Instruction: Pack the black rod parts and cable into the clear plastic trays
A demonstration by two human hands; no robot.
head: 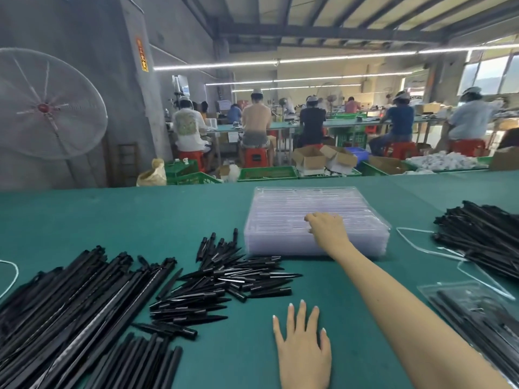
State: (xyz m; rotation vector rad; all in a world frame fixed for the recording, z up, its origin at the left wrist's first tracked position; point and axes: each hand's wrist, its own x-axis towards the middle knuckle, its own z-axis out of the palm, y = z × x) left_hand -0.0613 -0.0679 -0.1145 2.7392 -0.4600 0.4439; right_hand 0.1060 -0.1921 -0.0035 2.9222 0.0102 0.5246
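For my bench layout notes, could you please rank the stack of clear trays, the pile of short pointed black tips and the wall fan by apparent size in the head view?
1. Wall fan
2. Stack of clear trays and pile of short pointed black tips: alike, so unranked; nearness skews it.

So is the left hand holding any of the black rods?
No, the left hand lies flat on the green table, fingers straight, holding nothing.

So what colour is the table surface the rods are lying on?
Green, a teal shade, seen in the head view, the only one.
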